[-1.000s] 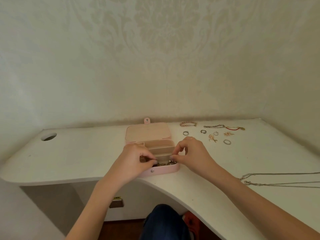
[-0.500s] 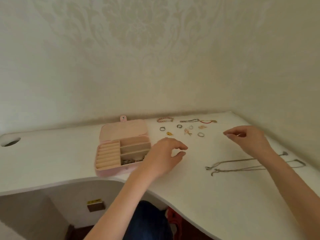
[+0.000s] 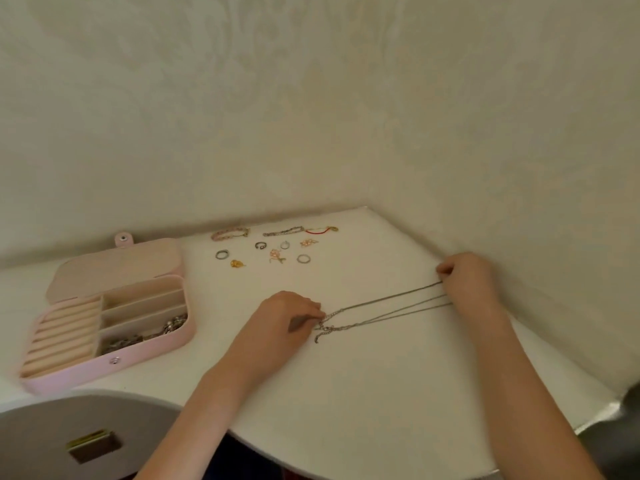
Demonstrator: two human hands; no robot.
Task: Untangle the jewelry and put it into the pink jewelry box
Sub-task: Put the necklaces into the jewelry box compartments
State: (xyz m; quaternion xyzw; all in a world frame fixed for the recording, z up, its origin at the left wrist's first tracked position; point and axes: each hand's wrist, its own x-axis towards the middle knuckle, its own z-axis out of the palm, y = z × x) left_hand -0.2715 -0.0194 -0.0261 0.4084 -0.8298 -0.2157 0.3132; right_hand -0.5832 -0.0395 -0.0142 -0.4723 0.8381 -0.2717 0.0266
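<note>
There is one view only, worn on the person's head, looking forward and down across the white desk (image 3: 381, 393) into the wall corner. Both forearms reach in from the bottom edge; the pink jewelry box (image 3: 145, 355) sits near, lower left.

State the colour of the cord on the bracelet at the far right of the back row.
Red cord, with a gold charm; head view.

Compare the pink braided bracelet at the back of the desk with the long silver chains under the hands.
The pink braided bracelet is short, thick, and lies untouched; the silver chains are long, thin, and stretched between the left hand and right hand. Both lie on the desk, outside the pink jewelry box.
</note>
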